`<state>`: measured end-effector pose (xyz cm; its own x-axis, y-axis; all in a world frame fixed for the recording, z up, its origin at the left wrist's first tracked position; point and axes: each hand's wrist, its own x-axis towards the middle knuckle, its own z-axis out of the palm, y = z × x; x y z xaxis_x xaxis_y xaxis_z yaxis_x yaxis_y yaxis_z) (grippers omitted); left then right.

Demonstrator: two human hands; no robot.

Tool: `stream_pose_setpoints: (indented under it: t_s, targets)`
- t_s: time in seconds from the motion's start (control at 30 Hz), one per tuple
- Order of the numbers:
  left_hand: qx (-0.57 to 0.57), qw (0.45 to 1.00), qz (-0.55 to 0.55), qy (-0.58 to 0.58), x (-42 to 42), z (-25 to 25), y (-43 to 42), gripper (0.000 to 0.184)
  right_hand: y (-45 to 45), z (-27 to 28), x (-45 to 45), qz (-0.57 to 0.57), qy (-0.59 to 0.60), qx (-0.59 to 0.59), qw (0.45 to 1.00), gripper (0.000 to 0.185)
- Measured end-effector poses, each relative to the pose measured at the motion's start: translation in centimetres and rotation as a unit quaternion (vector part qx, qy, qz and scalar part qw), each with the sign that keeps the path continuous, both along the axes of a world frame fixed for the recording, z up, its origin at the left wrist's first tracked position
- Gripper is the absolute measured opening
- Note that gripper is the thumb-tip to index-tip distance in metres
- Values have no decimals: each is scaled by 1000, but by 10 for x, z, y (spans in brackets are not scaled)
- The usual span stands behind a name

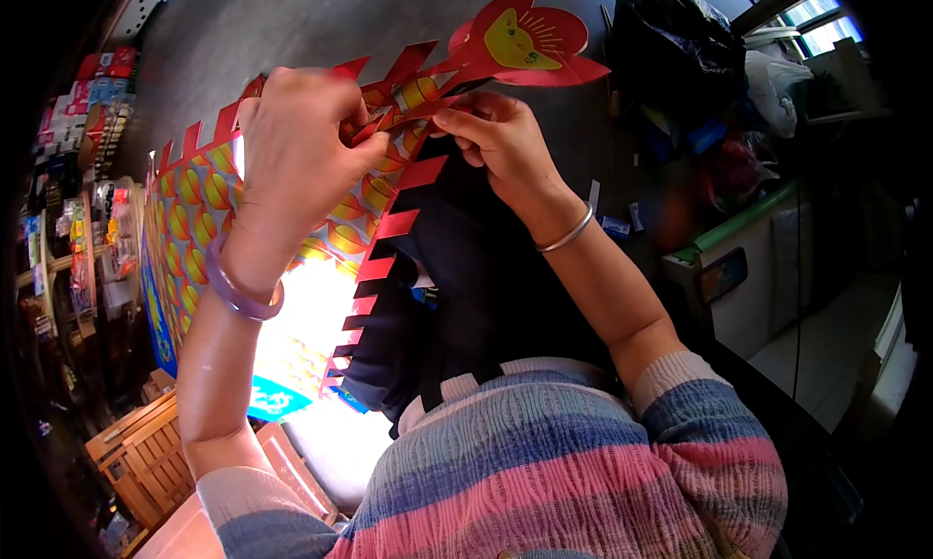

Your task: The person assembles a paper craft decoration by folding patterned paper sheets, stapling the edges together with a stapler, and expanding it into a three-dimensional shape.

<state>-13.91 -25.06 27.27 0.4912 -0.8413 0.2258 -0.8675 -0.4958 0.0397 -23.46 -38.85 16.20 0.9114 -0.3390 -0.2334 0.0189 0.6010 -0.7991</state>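
Observation:
A large patterned paper piece [199,185], silver with yellow and red shapes, hangs over my lap, and red tabs [397,225] run along its edges. At its top is a red petal-shaped piece [515,42] with a yellow centre. My left hand [303,131], closed, pinches a red strip [420,110] near the paper's top edge. Just to the right, my right hand [501,136] pinches the same strip below the petal piece, thumb against fingers. Part of the paper lies behind my left hand and forearm.
Shelves of packaged goods [95,122] stand at the left, with a wooden slatted piece [141,452] below. A black bag [671,44] and a white bag [775,87] are at the upper right. A phone [724,274] rests near a green-edged box [748,224].

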Motion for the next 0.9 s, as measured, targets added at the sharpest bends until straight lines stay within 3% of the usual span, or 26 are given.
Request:
stream_pose_setpoints:
  t_s: [0.53, 0.73, 0.87, 0.9]
  targets:
    - [0, 1000, 4, -22, 0, -7, 0, 14, -5, 0, 1, 26, -14, -19, 999, 15]
    - [-5, 1000, 3, -28, 1, -7, 0, 14, -11, -6, -5, 56, -45, -63, 995, 23]
    - [2, 999, -6, -41, 3, -9, 3, 15, -40, -38, -26, -15, -31, 8, 999, 30]
    - [-24, 998, -18, -51, 3, -11, 3, 14, -51, -53, -34, -50, 22, -4, 998, 29]
